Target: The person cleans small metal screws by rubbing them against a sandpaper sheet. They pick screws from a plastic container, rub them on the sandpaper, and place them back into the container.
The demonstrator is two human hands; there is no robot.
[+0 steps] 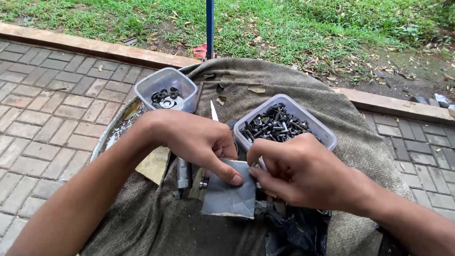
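Two bare hands meet over a round counter draped in coarse brown cloth (332, 123), with brick paving on both sides and grass beyond. The left hand (196, 140) presses its thumb onto a grey square sheet (230, 194) near the counter's front edge. The right hand (296, 170) pinches the sheet's upper right corner; the sheet lies flat, tilted slightly. Two clear tubs stand toward the back: a left tub (166, 89) holding a few washers and a right tub (286, 124) full of dark bolts. Bare cloth lies open at the right edge.
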